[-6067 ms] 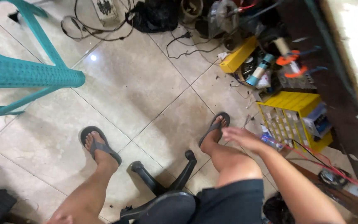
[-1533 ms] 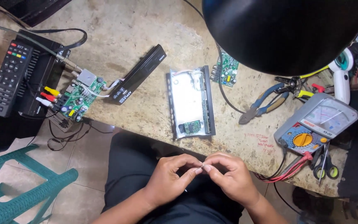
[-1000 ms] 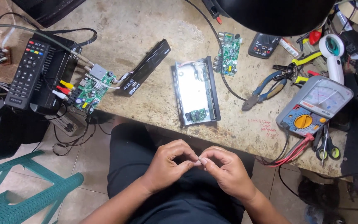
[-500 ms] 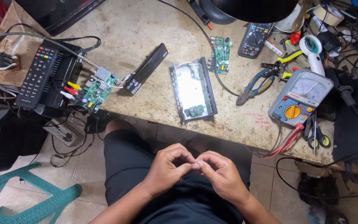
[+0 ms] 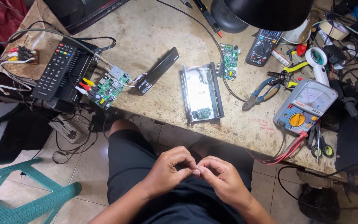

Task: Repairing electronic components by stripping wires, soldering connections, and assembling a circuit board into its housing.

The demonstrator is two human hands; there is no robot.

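My left hand [image 5: 168, 169] and my right hand [image 5: 224, 179] meet over my lap in black shorts [image 5: 133, 166], below the front edge of the workbench [image 5: 146, 29]. Thumbs and forefingers of both hands pinch together at one spot; anything between them is too small to see. On the bench straight ahead lies an opened metal receiver case [image 5: 201, 93] with a white inside and a small green board. A loose green circuit board [image 5: 228, 62] lies just beyond it.
Left on the bench: a black remote [image 5: 54, 70], a wired green board [image 5: 108, 89], a black front panel [image 5: 156, 76]. Right: blue pliers [image 5: 262, 91], an analogue meter [image 5: 305, 107] with red leads, a black digital meter [image 5: 264, 46], scissors [image 5: 320, 143]. A black lamp shade [image 5: 270, 12] hangs above. A teal chair [image 5: 25, 199] stands on the floor at left.
Six seconds ago I looked at the floor with my right hand reaching to my foot. Since then my view rose to the bench; my hands stay pinched together over my lap.
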